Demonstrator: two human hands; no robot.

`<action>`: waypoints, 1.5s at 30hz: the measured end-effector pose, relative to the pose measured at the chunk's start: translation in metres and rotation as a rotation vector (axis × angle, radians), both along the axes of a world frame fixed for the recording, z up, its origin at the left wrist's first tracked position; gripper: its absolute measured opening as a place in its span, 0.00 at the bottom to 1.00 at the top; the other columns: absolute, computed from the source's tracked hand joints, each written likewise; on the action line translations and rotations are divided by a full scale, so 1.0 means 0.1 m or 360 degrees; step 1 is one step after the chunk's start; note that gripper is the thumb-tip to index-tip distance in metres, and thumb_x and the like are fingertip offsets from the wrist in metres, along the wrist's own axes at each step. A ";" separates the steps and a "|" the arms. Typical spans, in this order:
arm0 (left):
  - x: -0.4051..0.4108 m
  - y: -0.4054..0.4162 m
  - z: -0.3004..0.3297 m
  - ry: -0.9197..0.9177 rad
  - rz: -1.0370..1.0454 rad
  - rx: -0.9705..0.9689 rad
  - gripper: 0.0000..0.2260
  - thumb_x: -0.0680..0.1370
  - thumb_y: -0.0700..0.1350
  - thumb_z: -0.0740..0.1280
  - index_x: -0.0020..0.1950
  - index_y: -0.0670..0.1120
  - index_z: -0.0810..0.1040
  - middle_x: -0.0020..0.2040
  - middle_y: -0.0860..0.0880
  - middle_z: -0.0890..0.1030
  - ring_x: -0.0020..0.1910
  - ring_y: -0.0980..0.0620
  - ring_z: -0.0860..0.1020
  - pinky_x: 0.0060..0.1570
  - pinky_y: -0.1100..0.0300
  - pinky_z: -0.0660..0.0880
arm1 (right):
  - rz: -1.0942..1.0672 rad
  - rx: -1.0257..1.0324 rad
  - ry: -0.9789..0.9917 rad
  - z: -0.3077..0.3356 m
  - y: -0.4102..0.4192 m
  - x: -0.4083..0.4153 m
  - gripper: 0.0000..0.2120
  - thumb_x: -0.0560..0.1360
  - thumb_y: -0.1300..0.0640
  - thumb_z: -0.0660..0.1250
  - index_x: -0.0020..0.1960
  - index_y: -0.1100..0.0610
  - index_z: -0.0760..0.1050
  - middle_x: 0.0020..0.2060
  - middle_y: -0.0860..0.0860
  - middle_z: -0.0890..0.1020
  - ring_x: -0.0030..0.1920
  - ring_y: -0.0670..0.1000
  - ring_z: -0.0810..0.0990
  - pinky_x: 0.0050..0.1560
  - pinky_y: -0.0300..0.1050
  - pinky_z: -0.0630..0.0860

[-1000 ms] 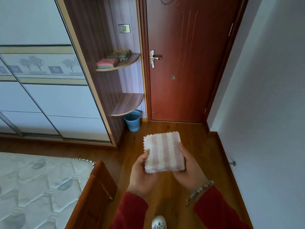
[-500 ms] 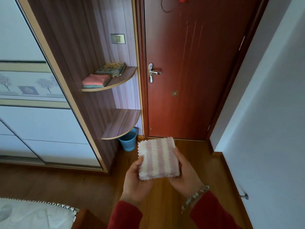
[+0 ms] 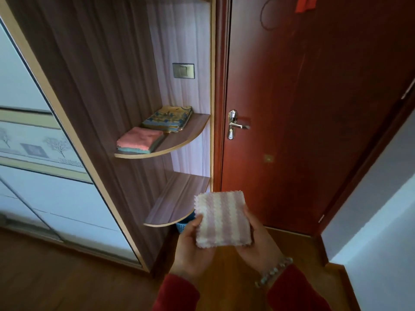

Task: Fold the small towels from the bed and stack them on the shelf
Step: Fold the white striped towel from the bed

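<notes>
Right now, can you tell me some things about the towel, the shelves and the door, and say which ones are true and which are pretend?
1. Both hands, left hand and right hand, hold the folded pink-and-white striped towel. True.
2. The curved wooden upper shelf has nothing on it. False: a folded pink towel on a teal one, and a folded blue-and-yellow patterned cloth, lie there.
3. The curved wooden lower shelf carries no towels. True.
4. The reddish-brown wooden door stands wide open. False: it is closed.
5. The striped towel already rests on a shelf. False: it is in the hands, off the shelves.
</notes>
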State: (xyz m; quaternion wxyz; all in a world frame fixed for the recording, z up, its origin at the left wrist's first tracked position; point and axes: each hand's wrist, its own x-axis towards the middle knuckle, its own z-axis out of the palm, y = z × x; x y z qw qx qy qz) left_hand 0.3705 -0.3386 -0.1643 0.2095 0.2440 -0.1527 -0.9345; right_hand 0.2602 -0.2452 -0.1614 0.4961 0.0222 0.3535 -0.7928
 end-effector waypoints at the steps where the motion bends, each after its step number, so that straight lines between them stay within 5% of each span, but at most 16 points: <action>1: -0.12 -0.14 0.00 0.0008 0.0024 -0.0003 0.19 0.80 0.43 0.59 0.66 0.36 0.77 0.62 0.36 0.80 0.59 0.39 0.81 0.56 0.44 0.78 | 0.0042 0.0004 -0.0011 0.02 -0.14 -0.13 0.20 0.80 0.52 0.62 0.66 0.64 0.75 0.66 0.63 0.76 0.68 0.58 0.75 0.74 0.56 0.63; 5: -0.44 -0.57 0.08 0.0069 0.0085 0.0062 0.18 0.80 0.44 0.58 0.59 0.34 0.81 0.59 0.35 0.81 0.55 0.39 0.82 0.54 0.45 0.80 | 0.0204 -0.0072 0.0042 0.05 -0.66 -0.54 0.14 0.84 0.59 0.56 0.64 0.61 0.75 0.53 0.54 0.86 0.55 0.48 0.83 0.58 0.44 0.77; 8: -0.58 -0.88 0.10 0.0102 0.0169 0.0071 0.18 0.80 0.44 0.58 0.56 0.33 0.82 0.56 0.35 0.83 0.51 0.39 0.84 0.46 0.45 0.82 | 0.0250 -0.0064 -0.0001 0.02 -1.09 -0.70 0.20 0.83 0.54 0.56 0.68 0.65 0.73 0.61 0.61 0.80 0.63 0.57 0.79 0.64 0.54 0.75; 10: -0.66 -1.10 0.13 0.0128 0.0238 0.0130 0.19 0.79 0.44 0.57 0.53 0.33 0.83 0.52 0.34 0.83 0.48 0.38 0.84 0.41 0.44 0.82 | 0.0327 -0.0048 -0.0046 -0.01 -1.42 -0.80 0.20 0.83 0.53 0.56 0.63 0.65 0.78 0.62 0.63 0.80 0.61 0.58 0.80 0.58 0.53 0.79; 12: -0.76 -1.35 0.08 0.0145 0.0335 0.0172 0.15 0.77 0.42 0.62 0.54 0.33 0.83 0.53 0.35 0.83 0.48 0.39 0.84 0.45 0.43 0.82 | 0.0421 -0.0065 -0.0072 -0.02 -1.69 -0.91 0.19 0.82 0.54 0.56 0.59 0.64 0.81 0.61 0.62 0.80 0.58 0.56 0.82 0.50 0.51 0.82; 15: -0.93 -1.83 -0.05 0.0120 0.0418 0.0102 0.22 0.69 0.36 0.74 0.63 0.36 0.79 0.53 0.47 0.86 0.52 0.51 0.84 0.65 0.46 0.74 | 0.0522 -0.0021 -0.0078 -0.01 -2.19 -1.13 0.19 0.81 0.54 0.58 0.65 0.63 0.77 0.63 0.62 0.79 0.59 0.57 0.82 0.50 0.52 0.82; 17: -1.05 -2.19 -0.04 0.0142 0.0549 0.0080 0.11 0.78 0.39 0.65 0.55 0.36 0.83 0.48 0.48 0.87 0.48 0.52 0.85 0.61 0.49 0.75 | 0.0578 0.0011 -0.0045 0.02 -2.57 -1.27 0.20 0.80 0.54 0.59 0.66 0.63 0.76 0.63 0.62 0.79 0.59 0.58 0.82 0.49 0.52 0.83; 21: -1.16 -2.86 0.12 -0.0035 0.0768 -0.0228 0.14 0.76 0.45 0.63 0.54 0.39 0.81 0.48 0.40 0.84 0.47 0.44 0.83 0.52 0.49 0.75 | 0.0842 -0.0047 0.0005 0.27 -3.33 -1.48 0.14 0.76 0.56 0.64 0.54 0.63 0.82 0.50 0.58 0.86 0.48 0.53 0.86 0.39 0.46 0.83; 25: -1.10 -3.44 0.27 -0.0296 0.0884 -0.0567 0.18 0.76 0.52 0.68 0.59 0.41 0.82 0.55 0.40 0.83 0.54 0.41 0.81 0.57 0.42 0.75 | 0.1008 -0.0021 0.0147 0.44 -4.06 -1.56 0.17 0.80 0.56 0.59 0.63 0.60 0.79 0.58 0.58 0.83 0.58 0.54 0.83 0.52 0.49 0.81; 28: -1.01 -3.75 0.32 -0.0755 0.1120 -0.0757 0.15 0.74 0.50 0.72 0.54 0.41 0.82 0.47 0.45 0.77 0.42 0.46 0.75 0.40 0.54 0.73 | 0.1098 -0.0056 0.0307 0.49 -4.53 -1.57 0.19 0.77 0.56 0.63 0.66 0.60 0.76 0.61 0.57 0.81 0.63 0.55 0.79 0.61 0.50 0.75; 32: -0.98 -3.96 0.43 -0.0942 0.1402 -0.0850 0.04 0.77 0.41 0.69 0.48 0.41 0.82 0.32 0.53 0.79 0.27 0.59 0.75 0.25 0.67 0.70 | 0.1153 -0.0032 0.0468 0.56 -5.06 -1.57 0.22 0.70 0.59 0.70 0.64 0.59 0.78 0.57 0.56 0.84 0.57 0.53 0.83 0.57 0.48 0.79; 39: -1.04 -4.15 0.34 -0.1181 0.1609 -0.0787 0.05 0.77 0.43 0.71 0.44 0.41 0.80 0.39 0.45 0.82 0.37 0.50 0.80 0.35 0.58 0.78 | 0.1276 0.0010 0.0968 0.54 -5.59 -1.59 0.14 0.77 0.63 0.66 0.55 0.46 0.80 0.58 0.53 0.83 0.60 0.51 0.80 0.63 0.52 0.75; 45: -1.15 -4.20 0.11 -0.1546 0.1672 -0.0826 0.09 0.71 0.50 0.75 0.47 0.48 0.85 0.41 0.47 0.86 0.42 0.48 0.84 0.45 0.45 0.82 | 0.1254 -0.0012 0.1320 0.23 -5.66 -1.68 0.15 0.77 0.64 0.67 0.61 0.54 0.79 0.57 0.50 0.83 0.55 0.43 0.80 0.64 0.44 0.74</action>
